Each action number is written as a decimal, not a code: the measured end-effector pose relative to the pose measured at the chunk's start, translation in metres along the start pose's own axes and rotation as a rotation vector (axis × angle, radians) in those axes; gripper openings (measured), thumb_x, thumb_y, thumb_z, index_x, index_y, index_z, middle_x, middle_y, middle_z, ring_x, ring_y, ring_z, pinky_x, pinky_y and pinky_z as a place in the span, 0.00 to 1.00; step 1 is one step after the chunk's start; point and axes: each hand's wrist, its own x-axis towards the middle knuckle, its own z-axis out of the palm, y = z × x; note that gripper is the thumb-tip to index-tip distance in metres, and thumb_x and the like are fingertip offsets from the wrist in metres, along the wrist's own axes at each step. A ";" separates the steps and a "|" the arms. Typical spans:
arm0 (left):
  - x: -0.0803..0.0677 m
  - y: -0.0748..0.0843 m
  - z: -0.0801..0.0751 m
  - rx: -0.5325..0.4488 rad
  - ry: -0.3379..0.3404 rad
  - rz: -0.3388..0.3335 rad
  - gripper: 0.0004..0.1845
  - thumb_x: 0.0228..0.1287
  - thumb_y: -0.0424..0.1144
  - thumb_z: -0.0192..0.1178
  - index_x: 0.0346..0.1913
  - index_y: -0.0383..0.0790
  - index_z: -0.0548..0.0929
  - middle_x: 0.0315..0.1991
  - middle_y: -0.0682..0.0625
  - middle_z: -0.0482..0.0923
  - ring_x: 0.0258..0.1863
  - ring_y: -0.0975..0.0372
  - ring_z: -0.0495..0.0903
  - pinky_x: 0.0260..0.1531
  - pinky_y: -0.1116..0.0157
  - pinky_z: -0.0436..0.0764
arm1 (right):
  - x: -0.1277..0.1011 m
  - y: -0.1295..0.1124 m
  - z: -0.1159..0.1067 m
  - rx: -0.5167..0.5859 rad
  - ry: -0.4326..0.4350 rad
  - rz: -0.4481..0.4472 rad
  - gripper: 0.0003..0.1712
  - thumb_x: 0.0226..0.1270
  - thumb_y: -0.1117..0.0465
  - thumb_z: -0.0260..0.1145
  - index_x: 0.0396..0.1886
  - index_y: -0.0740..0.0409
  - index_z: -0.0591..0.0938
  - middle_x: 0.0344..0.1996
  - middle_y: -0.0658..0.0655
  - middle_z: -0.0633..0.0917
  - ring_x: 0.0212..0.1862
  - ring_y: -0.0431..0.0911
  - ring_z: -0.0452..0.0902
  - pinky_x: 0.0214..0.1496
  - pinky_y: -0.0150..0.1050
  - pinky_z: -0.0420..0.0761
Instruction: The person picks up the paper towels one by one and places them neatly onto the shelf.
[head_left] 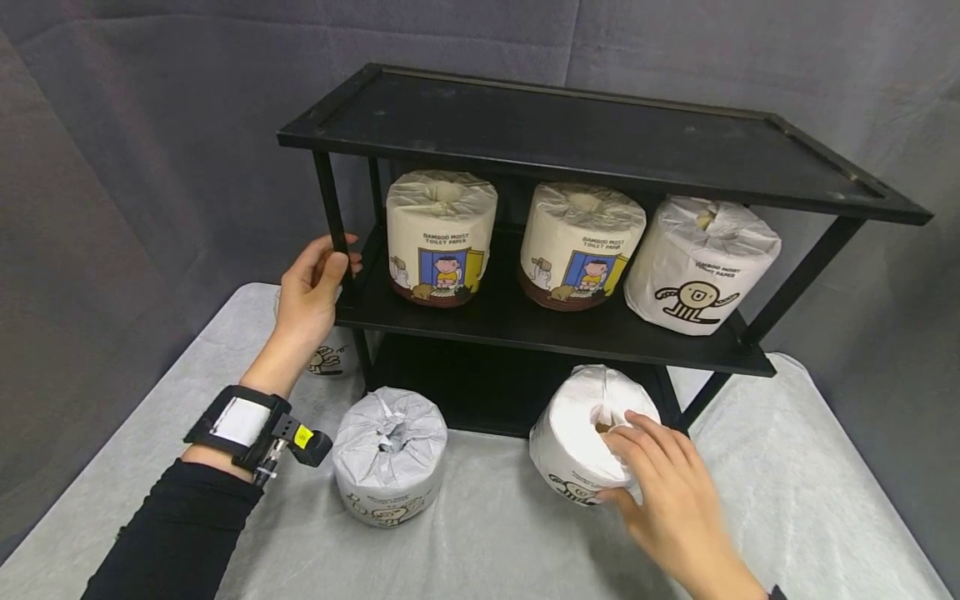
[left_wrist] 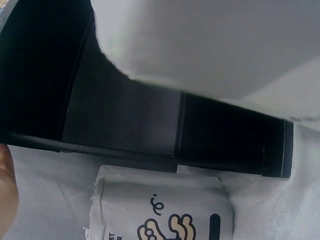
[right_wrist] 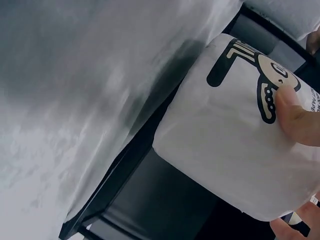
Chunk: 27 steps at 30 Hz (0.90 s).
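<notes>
My right hand point(head_left: 667, 492) grips a white-wrapped toilet paper roll point(head_left: 566, 433), thumb on its printed side and fingers over the top near the core hole. That roll is tilted, at the front of the rack's bottom shelf point(head_left: 465, 383). In the right wrist view, the thumb point(right_wrist: 295, 120) presses the wrapper of the same roll point(right_wrist: 220, 130). My left hand point(head_left: 311, 287) holds the left front post point(head_left: 330, 196) of the black rack, thumb in front. Another white roll point(head_left: 390, 462) stands on the cloth before the rack, and one more point(head_left: 326, 358) is partly hidden behind my left wrist.
On the middle shelf point(head_left: 480, 329) stand two cream rolls, a left one point(head_left: 442, 242) and a centre one point(head_left: 581, 250), plus a white roll point(head_left: 693, 275) at the right. The rack's top panel point(head_left: 585, 125) overhangs them. Grey cloth point(head_left: 480, 550) covers the table; a dark curtain point(head_left: 187, 125) hangs behind.
</notes>
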 end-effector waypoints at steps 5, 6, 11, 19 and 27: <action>0.000 0.001 0.001 -0.012 -0.003 0.001 0.37 0.59 0.60 0.57 0.55 0.26 0.78 0.39 0.50 0.83 0.41 0.66 0.81 0.51 0.69 0.75 | -0.002 0.008 -0.005 -0.041 -0.002 0.033 0.34 0.39 0.56 0.73 0.51 0.65 0.81 0.46 0.59 0.83 0.57 0.60 0.75 0.60 0.51 0.67; 0.000 0.001 0.001 -0.010 -0.003 0.002 0.38 0.59 0.60 0.57 0.55 0.25 0.78 0.39 0.51 0.83 0.41 0.67 0.81 0.51 0.69 0.75 | -0.002 0.010 -0.006 -0.047 -0.003 0.040 0.34 0.39 0.55 0.72 0.51 0.65 0.81 0.46 0.59 0.83 0.57 0.60 0.75 0.59 0.51 0.67; 0.000 0.001 0.001 0.006 -0.002 0.002 0.38 0.61 0.59 0.56 0.56 0.23 0.76 0.39 0.52 0.83 0.40 0.68 0.81 0.51 0.70 0.74 | -0.004 0.019 -0.012 -0.080 -0.054 0.083 0.35 0.38 0.56 0.74 0.51 0.65 0.80 0.47 0.59 0.83 0.58 0.59 0.74 0.61 0.49 0.65; -0.001 0.002 0.001 0.011 0.003 -0.003 0.37 0.60 0.60 0.56 0.55 0.26 0.78 0.38 0.55 0.83 0.40 0.68 0.81 0.51 0.70 0.74 | -0.009 0.028 -0.016 -0.094 -0.106 0.189 0.37 0.41 0.55 0.76 0.53 0.66 0.79 0.50 0.61 0.82 0.60 0.58 0.72 0.71 0.38 0.56; -0.001 0.002 0.000 0.023 0.000 -0.006 0.39 0.61 0.60 0.56 0.56 0.24 0.77 0.38 0.56 0.82 0.41 0.67 0.81 0.52 0.69 0.74 | -0.010 0.036 -0.015 -0.108 -0.081 0.189 0.38 0.42 0.50 0.70 0.54 0.67 0.78 0.50 0.64 0.82 0.58 0.60 0.72 0.59 0.53 0.66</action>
